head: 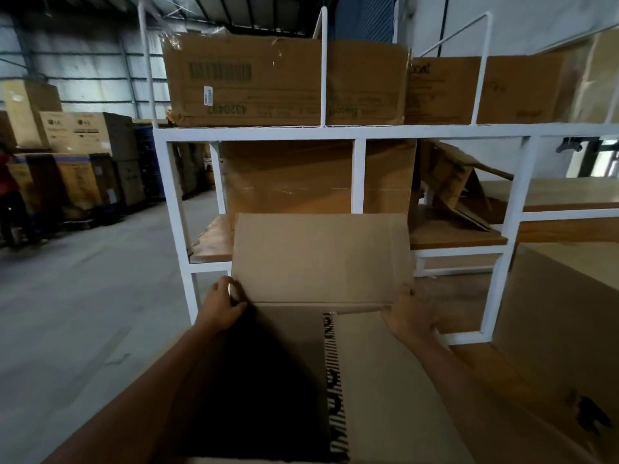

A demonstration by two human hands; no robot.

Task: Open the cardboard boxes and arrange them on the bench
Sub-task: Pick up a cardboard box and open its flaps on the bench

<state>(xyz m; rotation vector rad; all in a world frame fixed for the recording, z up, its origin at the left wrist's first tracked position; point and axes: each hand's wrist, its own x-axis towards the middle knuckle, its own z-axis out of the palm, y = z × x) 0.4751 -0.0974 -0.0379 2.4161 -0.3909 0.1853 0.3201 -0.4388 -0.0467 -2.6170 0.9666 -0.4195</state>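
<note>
While left hand [221,306] and right hand [407,316] pinch flap [320,257] at its corners, fingers curled, cardboard box [385,380] lies before person, long axis pointing away toward white rack [358,132]; flap stands upright.

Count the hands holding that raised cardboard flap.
2: the left hand holds the flap at its lower left corner, the right hand at its lower right.
</note>
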